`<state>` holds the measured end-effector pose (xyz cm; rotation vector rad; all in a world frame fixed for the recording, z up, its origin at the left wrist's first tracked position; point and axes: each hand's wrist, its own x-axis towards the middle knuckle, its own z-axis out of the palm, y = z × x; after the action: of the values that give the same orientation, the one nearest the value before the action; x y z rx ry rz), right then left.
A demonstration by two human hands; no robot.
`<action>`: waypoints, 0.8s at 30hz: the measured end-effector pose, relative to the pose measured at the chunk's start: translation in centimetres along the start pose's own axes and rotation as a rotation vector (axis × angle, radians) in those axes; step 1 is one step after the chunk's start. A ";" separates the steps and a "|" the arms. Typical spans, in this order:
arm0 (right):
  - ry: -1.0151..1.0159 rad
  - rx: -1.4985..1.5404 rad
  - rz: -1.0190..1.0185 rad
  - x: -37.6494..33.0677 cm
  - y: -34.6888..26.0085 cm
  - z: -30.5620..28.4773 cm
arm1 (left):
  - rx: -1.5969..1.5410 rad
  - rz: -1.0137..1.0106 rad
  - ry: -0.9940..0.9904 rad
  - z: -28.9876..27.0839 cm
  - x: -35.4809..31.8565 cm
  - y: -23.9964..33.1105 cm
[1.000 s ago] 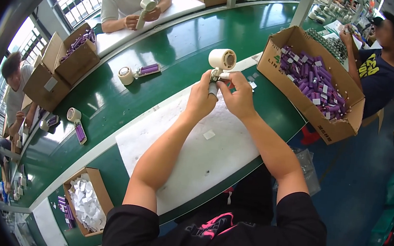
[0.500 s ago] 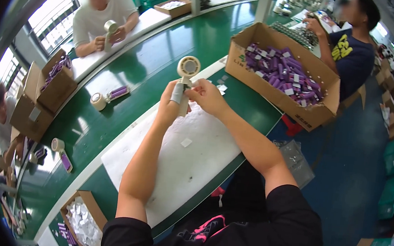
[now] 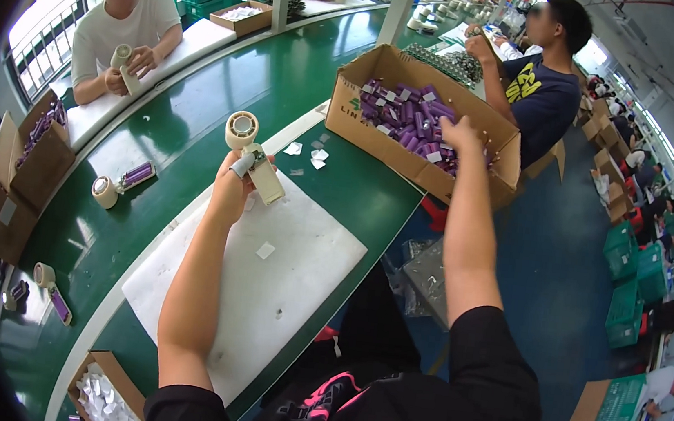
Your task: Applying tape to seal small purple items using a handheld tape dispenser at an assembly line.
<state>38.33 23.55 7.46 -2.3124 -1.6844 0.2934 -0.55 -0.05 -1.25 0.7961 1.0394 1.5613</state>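
My left hand [image 3: 229, 193] is closed around a cream handheld fan [image 3: 242, 124], its round head upward and its handle slanting down to the right. A grey wrap covers one finger of that hand. My right hand [image 3: 461, 135] is over the cardboard box [image 3: 377, 145] at the right, at the heap of purple battery cells [image 3: 408, 118]. Its fingers look apart, with nothing visible in them, though the fingertips are hard to make out. Many of the cells carry small white pads.
A white foam sheet [image 3: 300, 248] lies before me, with one white square [image 3: 265, 250] on it. More squares [image 3: 318, 156] lie near the box. Fan parts with purple cells [image 3: 137, 175] lie on the green belt. A carton of white pieces [image 3: 105, 400] stands lower left. Co-workers sit across and to the right.
My right hand has left the fan and moved right to the battery box. My left hand still holds the fan, its handle now tilted. The whole view has shifted.
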 end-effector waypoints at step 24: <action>-0.026 0.685 -0.638 5.9 -1.6 4.4 | -0.162 0.104 -0.102 -1.2 0.0 -0.7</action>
<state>37.35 30.07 3.78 -1.2309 -1.8457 0.6342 -1.37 -0.31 -2.34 0.8187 0.7974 1.6520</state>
